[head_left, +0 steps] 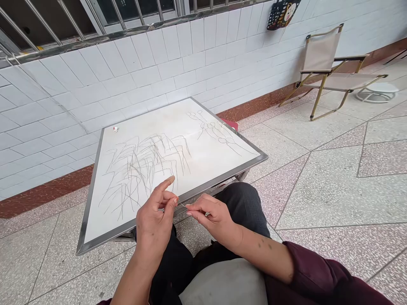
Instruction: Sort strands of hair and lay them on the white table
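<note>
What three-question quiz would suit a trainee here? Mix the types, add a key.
1. True or false: strands with round loops lie toward the right of the white tabletop, as seen in view.

2. What runs between the left hand and the right hand?
A) a thick rope
B) a thin strand
C) a pair of pliers

3. Against which surface does the black basket hang?

Key: 1. True. 2. B. 3. The white tiled wall.
</note>
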{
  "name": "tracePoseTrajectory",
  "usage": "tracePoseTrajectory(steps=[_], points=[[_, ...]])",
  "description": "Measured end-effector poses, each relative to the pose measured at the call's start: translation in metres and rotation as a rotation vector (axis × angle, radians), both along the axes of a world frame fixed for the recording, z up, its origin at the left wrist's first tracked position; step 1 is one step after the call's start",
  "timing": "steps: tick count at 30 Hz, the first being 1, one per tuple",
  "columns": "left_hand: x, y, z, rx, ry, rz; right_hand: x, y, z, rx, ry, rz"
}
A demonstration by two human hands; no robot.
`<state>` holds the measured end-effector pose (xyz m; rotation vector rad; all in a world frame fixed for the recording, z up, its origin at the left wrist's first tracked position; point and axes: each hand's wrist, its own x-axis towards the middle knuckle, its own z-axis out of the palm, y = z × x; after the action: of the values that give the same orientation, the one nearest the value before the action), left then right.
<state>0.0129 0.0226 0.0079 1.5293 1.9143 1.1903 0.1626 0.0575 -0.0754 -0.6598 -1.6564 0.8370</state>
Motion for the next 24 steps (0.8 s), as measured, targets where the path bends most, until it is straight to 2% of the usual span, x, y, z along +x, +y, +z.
tracePoseTrajectory(steps=[2,5,7,10,11,14,17,20,24], points=[[-0.002,0.000,0.002,-0.010,-0.002,-0.017,0.000,0.000,0.001,-0.115,0.041,0.030],[-0.016,0.000,0.012,0.012,-0.029,-0.037,0.000,0.002,0.004,-0.474,0.190,0.113],[-0.033,-0.001,0.017,0.099,-0.117,0.022,0.002,0.005,0.007,-0.651,0.294,0.187],[-0.053,-0.002,0.009,0.221,-0.401,0.168,0.002,0.007,0.010,-0.743,0.357,0.250],[-0.053,-0.002,0.002,0.184,-0.497,0.177,0.002,0.006,0.011,-0.745,0.357,0.248],[-0.034,-0.003,-0.024,-0.030,-0.692,0.038,-0.001,0.004,0.010,-0.675,0.306,0.181],[0.001,-0.003,-0.042,-0.016,-0.857,-0.029,-0.004,0.000,0.009,-0.499,0.174,0.075],[0.021,0.000,-0.046,0.078,-0.965,0.030,-0.003,-0.003,0.010,-0.345,0.059,0.013],[0.021,0.003,-0.046,0.148,-1.002,0.107,-0.001,-0.005,0.013,-0.295,0.004,0.018]])
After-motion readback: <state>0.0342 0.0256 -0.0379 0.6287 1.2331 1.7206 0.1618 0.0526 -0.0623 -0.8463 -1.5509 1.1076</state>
